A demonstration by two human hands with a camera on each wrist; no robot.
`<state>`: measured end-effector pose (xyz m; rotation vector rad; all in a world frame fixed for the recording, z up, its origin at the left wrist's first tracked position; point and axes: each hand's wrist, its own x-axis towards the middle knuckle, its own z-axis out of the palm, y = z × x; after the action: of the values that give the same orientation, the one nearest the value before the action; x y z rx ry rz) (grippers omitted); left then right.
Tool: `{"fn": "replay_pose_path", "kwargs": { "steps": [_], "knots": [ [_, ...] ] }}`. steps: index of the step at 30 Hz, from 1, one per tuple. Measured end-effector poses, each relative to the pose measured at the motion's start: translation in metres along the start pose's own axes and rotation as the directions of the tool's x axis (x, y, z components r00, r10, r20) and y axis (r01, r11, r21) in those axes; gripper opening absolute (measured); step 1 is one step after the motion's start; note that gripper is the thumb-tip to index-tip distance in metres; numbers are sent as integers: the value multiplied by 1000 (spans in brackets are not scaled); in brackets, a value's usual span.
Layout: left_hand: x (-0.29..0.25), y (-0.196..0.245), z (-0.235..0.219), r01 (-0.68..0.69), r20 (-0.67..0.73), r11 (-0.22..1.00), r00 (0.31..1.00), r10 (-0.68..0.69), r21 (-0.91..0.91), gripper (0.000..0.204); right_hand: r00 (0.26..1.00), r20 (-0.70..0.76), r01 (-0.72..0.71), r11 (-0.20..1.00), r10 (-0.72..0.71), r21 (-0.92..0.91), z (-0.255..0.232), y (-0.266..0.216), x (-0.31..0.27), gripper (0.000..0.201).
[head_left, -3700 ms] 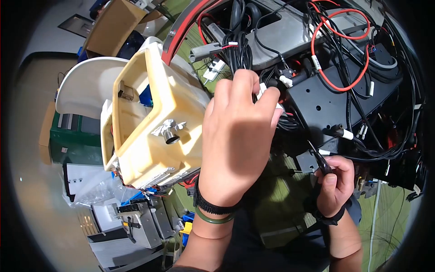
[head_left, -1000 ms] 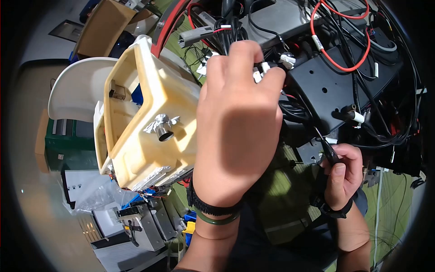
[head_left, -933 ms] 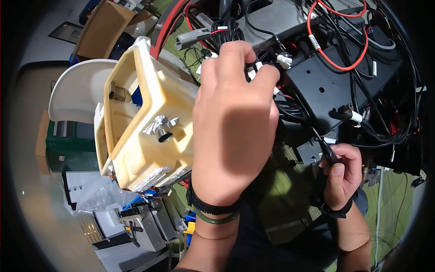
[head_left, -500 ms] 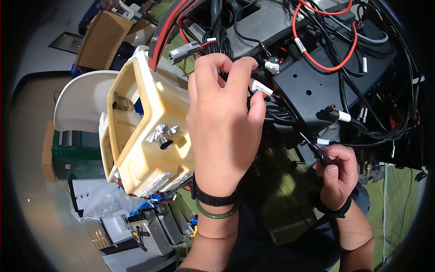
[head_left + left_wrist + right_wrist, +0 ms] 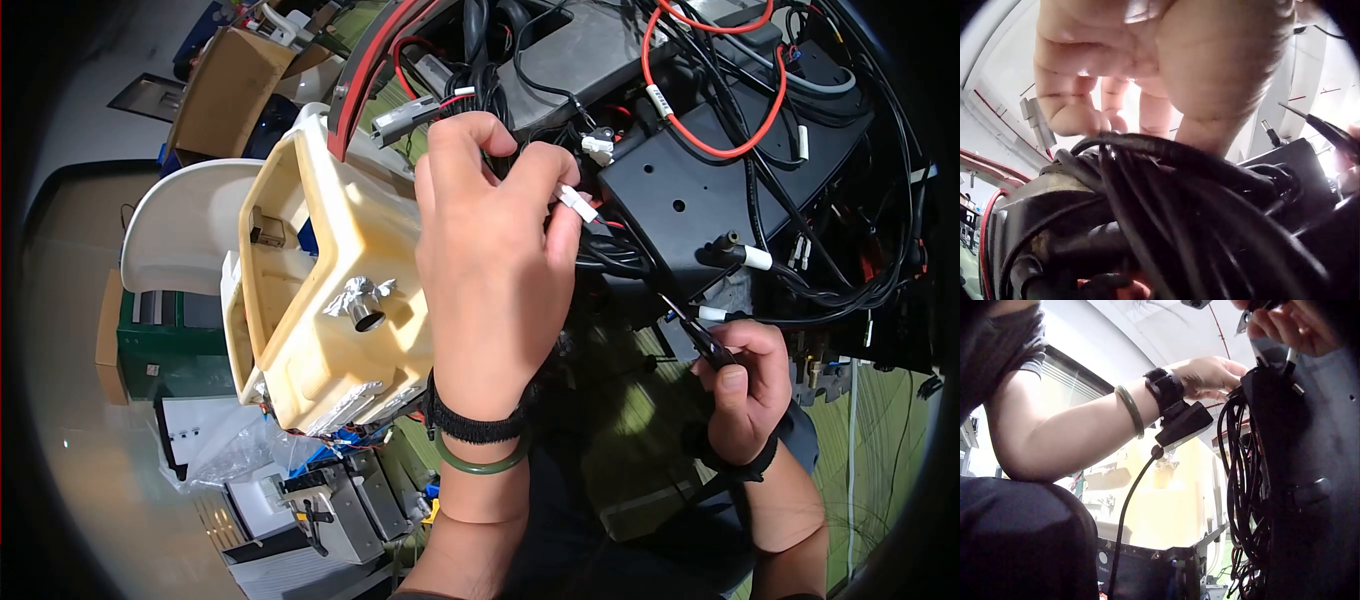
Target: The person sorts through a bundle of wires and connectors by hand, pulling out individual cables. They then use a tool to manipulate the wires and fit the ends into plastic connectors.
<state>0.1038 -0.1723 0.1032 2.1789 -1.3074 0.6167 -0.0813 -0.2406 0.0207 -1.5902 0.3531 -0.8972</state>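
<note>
Pale yellow moulded plastic housing [image 5: 330,260], black tangled cable bundle [image 5: 1166,206] with small white connector plug [image 5: 577,203], looping red wire [image 5: 700,120], matt black metal plate [image 5: 700,200] — jade-green bangle [image 5: 478,465] beside black wrist strap [image 5: 475,425], brown cardboard box [image 5: 220,90].

A dense bundle of black cables [image 5: 1166,206] lies right under the fingers [image 5: 1072,94] of the left hand [image 5: 495,270], leaving only narrow gaps. Just left of those fingers stands the cream plastic housing [image 5: 330,290]; to their right, the black metal plate [image 5: 700,200] and looping red wire [image 5: 700,140] close the way. Above the right hand [image 5: 745,385], more cables crowd in.
</note>
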Motion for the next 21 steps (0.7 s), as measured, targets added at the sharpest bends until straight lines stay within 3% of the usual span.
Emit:
{"fn": "replay_pose_path", "kwargs": {
  "steps": [7,9,13,15,17,19,21],
  "knots": [
    [1,0,7,62,-125,994,989,-73,-89,25,1000,13,-6,1000,6,-29,-1,0,0,28],
    [2,-1,12,-38,-227,994,974,14,-99,22,1000,10,-8,1000,9,-21,0,0,0,28],
    [2,-6,17,-143,-279,986,954,115,-83,23,999,8,-37,999,37,25,1,-1,-1,29],
    [2,-7,16,-143,-279,981,955,102,-132,23,998,20,-55,998,55,34,-1,-2,-2,30],
    [4,-11,15,-239,-272,967,940,207,-91,21,997,32,-75,996,74,42,-2,-1,-4,31],
    [5,-13,16,-246,-298,966,930,215,-73,20,996,38,-80,996,78,45,-3,0,-4,32],
    [6,-15,16,-319,-325,947,892,316,44,18,997,38,-73,996,72,47,-2,0,-5,33]
  ]
}}
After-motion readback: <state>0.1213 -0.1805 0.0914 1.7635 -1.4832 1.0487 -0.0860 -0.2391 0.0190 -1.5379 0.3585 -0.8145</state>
